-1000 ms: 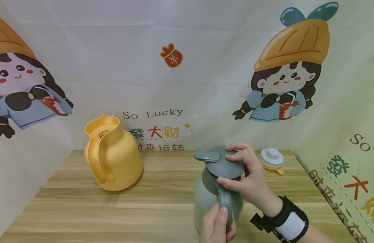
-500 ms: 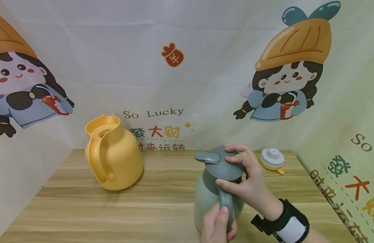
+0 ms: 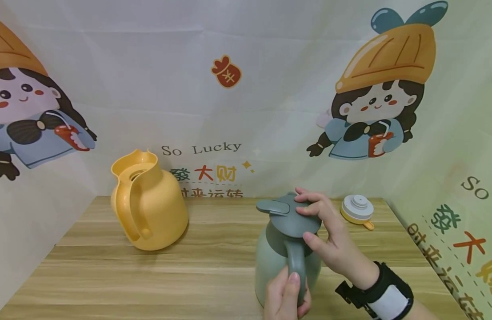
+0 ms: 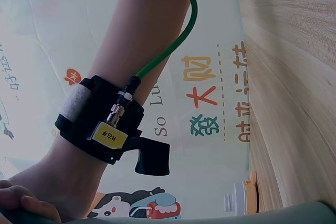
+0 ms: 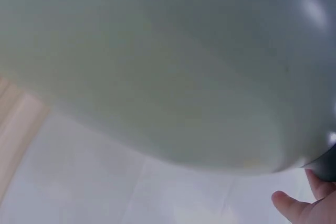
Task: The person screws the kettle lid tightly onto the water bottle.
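Note:
A sage-green thermos jug (image 3: 266, 262) stands on the table in the head view, its grey-green lid (image 3: 287, 226) seated over the neck and the lid's lever pointing left. My left hand (image 3: 283, 295) grips the lower part of the jug's handle (image 3: 295, 255), with the thumb along it. The right hand (image 3: 335, 235) holds the lid from the right side, fingertips on its top and thumb at its near edge. Close up, the jug's body (image 5: 173, 77) fills most of the right wrist view. Beyond the jug, the left wrist view shows the right forearm (image 4: 142, 35).
On the left stands a yellow thermos jug (image 3: 166, 209) with its top uncovered. At the back right lies a white and yellow lid (image 3: 358, 209), turned upside down. A printed cloth (image 3: 270, 89) hangs behind the wooden table (image 3: 214, 284).
My right thumb has shifted right, from above the handle to the lid's near edge, and the right wrist has moved slightly right. The left hand stays on the handle.

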`<act>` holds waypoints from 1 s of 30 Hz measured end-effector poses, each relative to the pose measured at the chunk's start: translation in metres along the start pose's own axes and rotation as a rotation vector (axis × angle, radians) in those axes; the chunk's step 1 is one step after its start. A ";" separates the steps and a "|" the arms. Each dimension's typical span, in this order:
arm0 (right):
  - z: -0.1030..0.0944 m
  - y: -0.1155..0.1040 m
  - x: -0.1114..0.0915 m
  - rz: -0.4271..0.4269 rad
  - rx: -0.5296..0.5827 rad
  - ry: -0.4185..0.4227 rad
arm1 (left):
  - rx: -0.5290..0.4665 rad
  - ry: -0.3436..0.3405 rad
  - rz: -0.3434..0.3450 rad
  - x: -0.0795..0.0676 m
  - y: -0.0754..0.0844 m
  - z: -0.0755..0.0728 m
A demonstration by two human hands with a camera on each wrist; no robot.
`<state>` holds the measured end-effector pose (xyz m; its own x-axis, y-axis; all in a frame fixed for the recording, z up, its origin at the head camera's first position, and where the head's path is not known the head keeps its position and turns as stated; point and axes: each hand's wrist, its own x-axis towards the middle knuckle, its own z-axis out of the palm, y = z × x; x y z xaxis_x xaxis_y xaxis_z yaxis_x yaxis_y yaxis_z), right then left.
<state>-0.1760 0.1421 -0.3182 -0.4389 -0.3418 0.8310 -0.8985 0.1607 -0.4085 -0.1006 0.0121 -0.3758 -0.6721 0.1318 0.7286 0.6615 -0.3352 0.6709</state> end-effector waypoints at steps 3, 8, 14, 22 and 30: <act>-0.002 0.004 -0.001 -0.010 -0.004 -0.012 | -0.005 0.001 0.004 -0.001 -0.001 0.000; -0.002 0.000 0.002 -0.004 -0.018 -0.014 | -0.005 0.004 -0.019 -0.003 -0.003 0.000; -0.004 -0.007 0.003 0.025 -0.049 -0.023 | 0.005 0.003 -0.045 -0.004 -0.002 0.000; -0.005 -0.012 0.001 0.061 -0.135 -0.020 | -0.004 -0.002 0.011 -0.002 -0.002 0.000; -0.003 -0.025 0.008 0.134 -0.380 0.003 | 0.003 -0.012 0.028 0.000 0.000 -0.001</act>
<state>-0.1570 0.1384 -0.3002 -0.5517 -0.2925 0.7811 -0.7714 0.5351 -0.3445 -0.1009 0.0115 -0.3756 -0.6497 0.1333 0.7484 0.6806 -0.3365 0.6508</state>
